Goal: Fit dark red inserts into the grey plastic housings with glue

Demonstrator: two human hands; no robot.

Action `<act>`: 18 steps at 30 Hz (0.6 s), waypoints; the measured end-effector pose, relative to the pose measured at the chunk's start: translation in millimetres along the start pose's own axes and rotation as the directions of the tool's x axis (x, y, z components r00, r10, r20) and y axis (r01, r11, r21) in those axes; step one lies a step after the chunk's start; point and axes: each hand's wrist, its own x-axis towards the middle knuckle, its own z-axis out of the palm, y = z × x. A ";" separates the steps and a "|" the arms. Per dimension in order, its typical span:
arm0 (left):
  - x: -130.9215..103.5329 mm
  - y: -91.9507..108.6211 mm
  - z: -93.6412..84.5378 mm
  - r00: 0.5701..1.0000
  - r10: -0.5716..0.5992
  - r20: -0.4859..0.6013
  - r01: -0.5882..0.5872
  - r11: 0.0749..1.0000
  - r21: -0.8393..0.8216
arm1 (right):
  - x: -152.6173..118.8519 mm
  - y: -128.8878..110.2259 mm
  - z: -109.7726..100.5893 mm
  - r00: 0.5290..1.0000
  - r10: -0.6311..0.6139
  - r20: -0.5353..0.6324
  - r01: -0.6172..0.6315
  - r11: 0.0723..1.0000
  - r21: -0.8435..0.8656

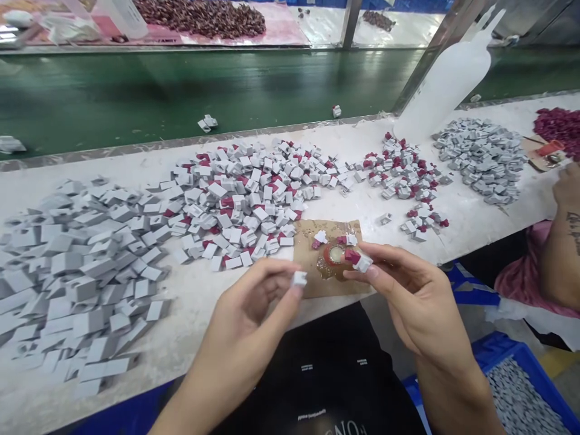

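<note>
Between thumb and fingers, my left hand (pixel 258 320) pinches a small grey plastic block (pixel 299 278). My right hand (pixel 412 290) grips a grey and dark red plastic part (pixel 360 260) by its grey end, its red end pointing left. The hands are apart, on either side of a brown cardboard sheet (pixel 312 284). On that sheet sit a wet, red-rimmed round cap (pixel 335 254) and two more grey-and-red parts, one of them (pixel 319 238) at the upper left. Wet spots surround the cap.
Grey blocks (pixel 72 266) are heaped at left; mixed grey-and-red parts (pixel 254 199) lie beyond the sheet. A white squeeze bottle (pixel 444 84) stands at back right. A green conveyor (pixel 272 84) runs behind. Another person's arm (pixel 566 241) is at right, above a blue crate (pixel 544 374).
</note>
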 end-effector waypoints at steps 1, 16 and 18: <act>6.3 4.8 9.6 0.999 -0.010 0.034 0.014 0.994 -0.108 | -0.3 -1.2 0.7 1.000 0.022 0.013 -0.023 0.999 0.040; 34.9 21.6 34.6 0.980 0.062 0.187 -0.012 0.966 -0.259 | 1.8 -3.6 7.0 0.998 -0.061 0.013 0.061 0.998 0.030; 34.3 21.0 34.3 0.980 0.084 0.182 -0.043 0.974 -0.222 | 2.8 -7.0 8.5 0.999 -0.041 0.026 0.040 0.999 0.008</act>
